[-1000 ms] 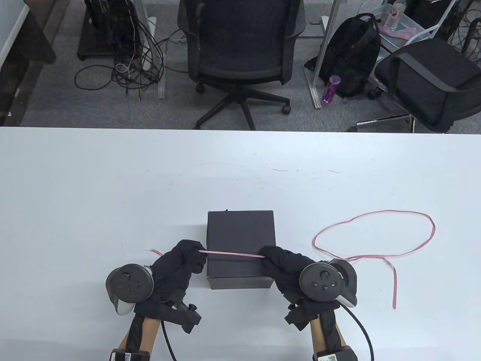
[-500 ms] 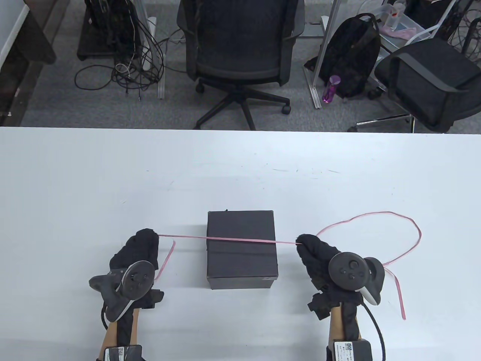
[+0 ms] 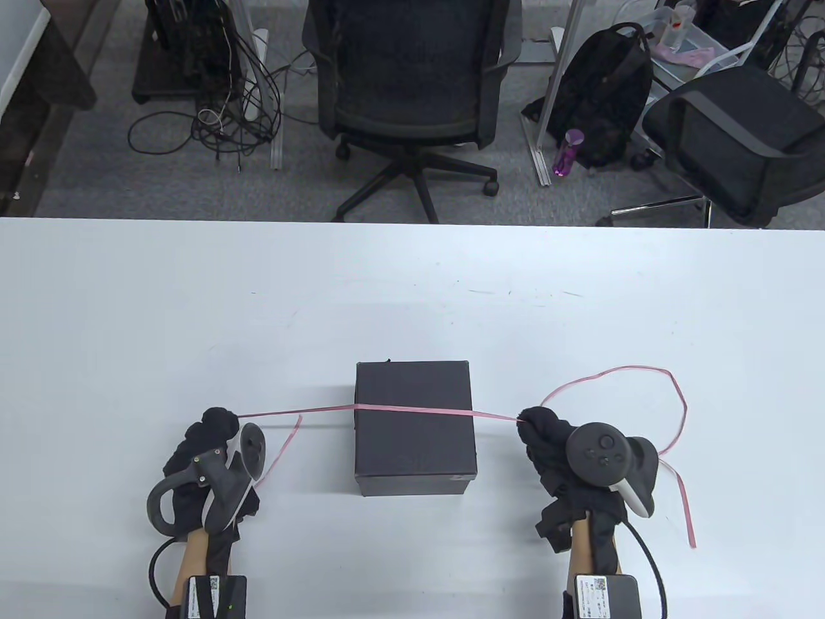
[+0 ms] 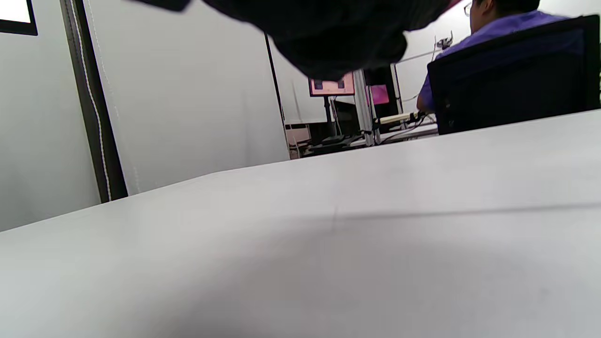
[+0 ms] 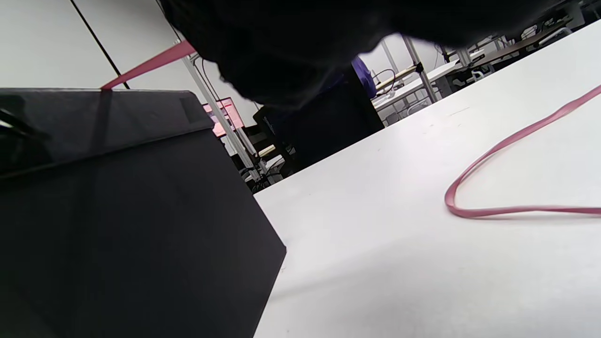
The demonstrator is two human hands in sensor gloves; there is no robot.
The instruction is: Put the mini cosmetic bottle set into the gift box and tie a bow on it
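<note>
A closed black gift box stands near the table's front edge, and its dark side fills the left of the right wrist view. A pink ribbon runs taut across its lid. My left hand pinches the ribbon left of the box, with a short tail hanging toward me. My right hand pinches it right of the box. The rest of the ribbon loops loosely over the table on the right, also seen in the right wrist view. No cosmetic bottles are visible.
The white table stretches far and to both sides. Beyond its far edge stand office chairs, a black backpack and tangled cables on the floor. A person in blue sits at another desk.
Both hands moved apart from the box's sides, drawing the ribbon taut across the lid. The left hand then dropped outward and rolled, and the loose loop on the right shrank.
</note>
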